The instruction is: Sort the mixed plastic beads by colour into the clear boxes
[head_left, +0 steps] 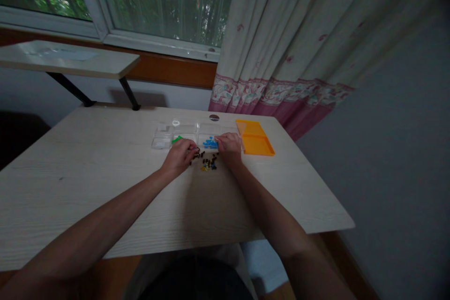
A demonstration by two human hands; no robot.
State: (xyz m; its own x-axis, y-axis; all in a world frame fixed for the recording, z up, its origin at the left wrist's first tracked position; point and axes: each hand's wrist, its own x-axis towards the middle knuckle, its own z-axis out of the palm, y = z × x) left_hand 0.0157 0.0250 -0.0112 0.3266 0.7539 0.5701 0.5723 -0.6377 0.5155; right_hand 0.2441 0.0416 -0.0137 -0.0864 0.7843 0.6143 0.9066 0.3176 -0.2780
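Observation:
My left hand (180, 155) is closed in a pinch above the left edge of the pile of small dark pieces (206, 161); what it holds is too small to make out. My right hand (229, 146) has its fingertips together at the compartment of blue pieces (210, 143), and anything between them is hidden. Green pieces (177, 139) lie in another compartment of the clear plastic box (185, 127), partly behind my left hand. A few yellow pieces (204, 168) and some bluish ones sit at the near side of the dark pile.
An orange tray-like case (256, 143) lies to the right of the clear box. A round metal disc (214, 117) is set at the back of the wooden table (140, 206). A raised shelf (73, 60) stands at the back left, and a curtain (274, 56) hangs behind the table.

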